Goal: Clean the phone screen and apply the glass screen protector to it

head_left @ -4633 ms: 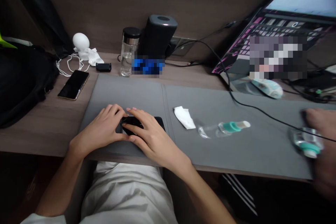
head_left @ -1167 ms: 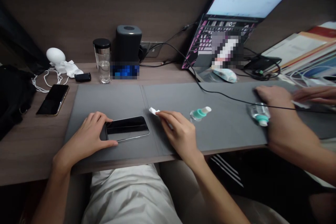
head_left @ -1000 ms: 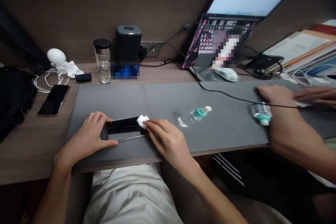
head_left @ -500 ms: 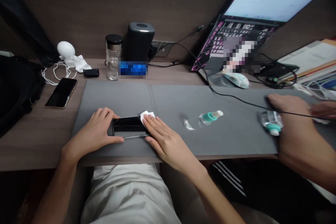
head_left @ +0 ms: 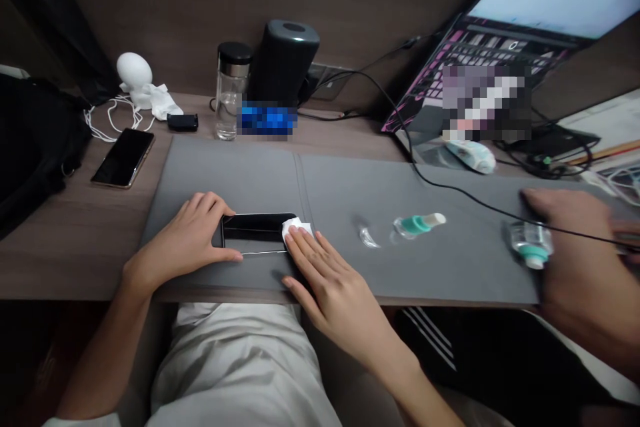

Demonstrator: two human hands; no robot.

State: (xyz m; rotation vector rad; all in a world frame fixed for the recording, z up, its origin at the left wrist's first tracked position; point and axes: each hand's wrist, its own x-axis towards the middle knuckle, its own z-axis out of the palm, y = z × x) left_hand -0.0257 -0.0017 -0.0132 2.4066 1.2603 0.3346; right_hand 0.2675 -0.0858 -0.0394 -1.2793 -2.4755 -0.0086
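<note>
Item: laptop (head_left: pixel 500 47) with a pink-and-black keyboard, its lettering too small to read and partly behind a pixelated patch (head_left: pixel 485 103). Item: grey desk mat (head_left: pixel 225 173). Item: black glass smartphone (head_left: pixel 255 233), flat on the mat, face up. Your left hand (head_left: pixel 185 240) clamps its left end, fingers arched over the top edge. Your right hand (head_left: pixel 335 287), apart, fingers spread, presses a white tissue (head_left: pixel 296 229) onto its right end (that corner hidden).

Left hand (head_left: pixel 183 237): gripped the phone (head_left: pixel 255 230) at its left end.
Right hand (head_left: pixel 340 287): pressed a white wipe (head_left: pixel 296 229) onto the phone's right end.
Mat (head_left: pixel 225 173): lay grey beneath both.
</note>
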